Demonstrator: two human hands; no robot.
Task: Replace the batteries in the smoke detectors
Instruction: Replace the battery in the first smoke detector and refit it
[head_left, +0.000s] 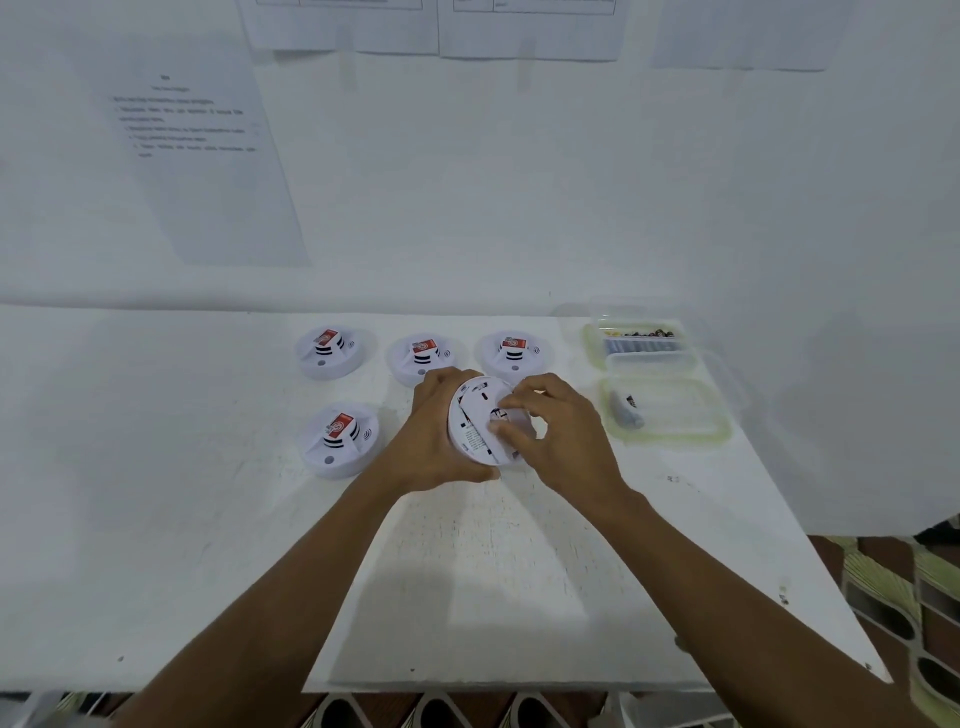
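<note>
White plastic smoke detector (480, 421), held over the middle of the desk (467, 571), toward its far edge. The person's left hand (431, 441) wraps around the rim from the left, tipping the disc on edge so its labelled back faces up and right. This turns it to the right hand (561, 436), whose curled fingertips (498, 428) pinch at the back, probably working the battery cover. Being round, it has no long axis. Four other detectors (422, 356) sit dome-up behind and to the left. Two clear boxes (670, 410) holding batteries stand at the far right corner.
</note>
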